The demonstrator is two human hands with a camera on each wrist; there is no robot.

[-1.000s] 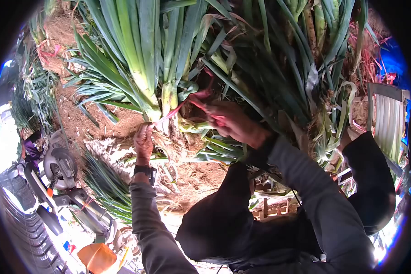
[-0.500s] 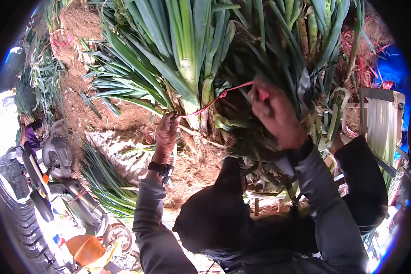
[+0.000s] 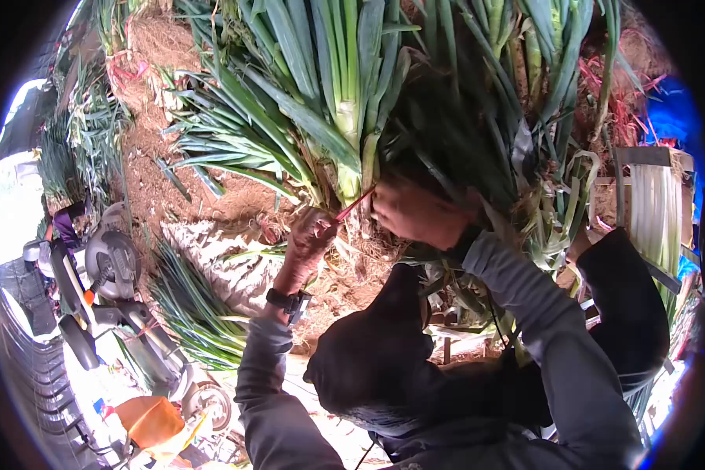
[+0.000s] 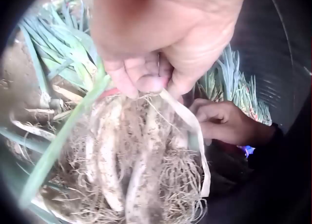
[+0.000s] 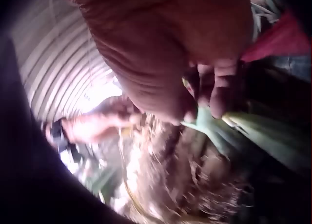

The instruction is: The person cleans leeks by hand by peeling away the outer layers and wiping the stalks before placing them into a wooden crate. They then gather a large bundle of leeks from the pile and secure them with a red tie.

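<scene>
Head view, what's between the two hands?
The head view shows a red tie from the left hand to the right hand, seen against the stalk bundle.

Head view: bright, circular fisheye; black corners, bluish fringing at the rim; burnt-out glare at far left; deep shadow beside lit leaves (image 3: 348, 70); right hand (image 3: 419, 213) motion-blurred. Left wrist view: pale, hazy, soft; right side dark. Right wrist view: dim, smeared; white glare above the left hand (image 5: 100, 124); right hand in shadow.
</scene>
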